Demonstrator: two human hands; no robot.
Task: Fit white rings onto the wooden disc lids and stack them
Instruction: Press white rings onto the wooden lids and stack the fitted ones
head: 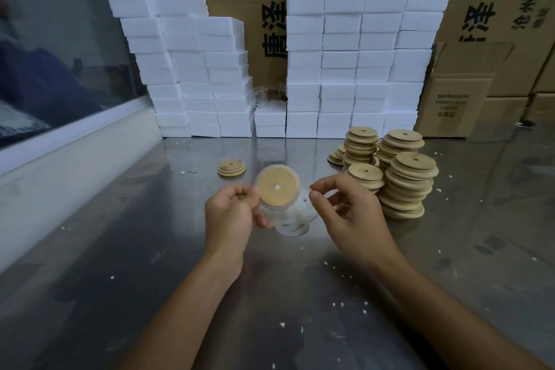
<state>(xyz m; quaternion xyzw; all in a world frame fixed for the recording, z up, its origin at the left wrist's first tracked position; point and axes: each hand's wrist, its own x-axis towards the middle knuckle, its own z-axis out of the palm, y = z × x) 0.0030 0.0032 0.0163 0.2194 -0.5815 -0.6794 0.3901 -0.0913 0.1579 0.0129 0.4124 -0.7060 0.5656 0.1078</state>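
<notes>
Left hand (231, 216): fingers curled round the edge of a wooden disc lid (277, 186), held up on edge; ring looks fitted.
Right hand (345, 210): just beside the lid, thumb and forefinger nearly pinched, holding nothing visible.
White rings (295, 221): loose heap beneath both hands.
Finished stack (231, 167): beyond the left hand, only a couple.
Unringed lids (408, 186): tall piles past the right hand; most work remains.

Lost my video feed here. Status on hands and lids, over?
Left hand holds wooden lid upright. Right hand beside it, fingers curled, grip unclear. White rings piled underneath. Lid stacks right. Nothing blocking.
</notes>
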